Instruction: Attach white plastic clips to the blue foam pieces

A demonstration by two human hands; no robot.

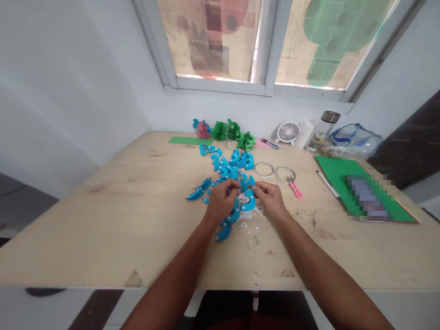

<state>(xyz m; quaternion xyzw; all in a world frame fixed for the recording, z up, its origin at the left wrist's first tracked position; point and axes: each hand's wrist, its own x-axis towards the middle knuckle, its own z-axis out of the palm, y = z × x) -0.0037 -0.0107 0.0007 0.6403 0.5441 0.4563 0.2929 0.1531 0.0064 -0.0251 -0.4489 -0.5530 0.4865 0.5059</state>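
My left hand [222, 200] and my right hand [269, 198] are close together over the middle of the wooden table [103, 220]. Both are pinched shut on a blue cut-paper piece [246, 182] held between them. Under the hands lie more curved blue paper pieces [224, 232] and a roll of tape [244, 199]. Several more blue paper pieces [227, 164] are scattered just beyond the hands. Small white scraps [252, 224] litter the table by my right wrist.
Green and pink paper flowers [227, 130] stand at the back. Two tape rings [264, 169], pink snips [294, 187], a small white fan [288, 132], a bottle [323, 130], a plastic bag [354, 140] and green sheets [335, 172] occupy the right side.
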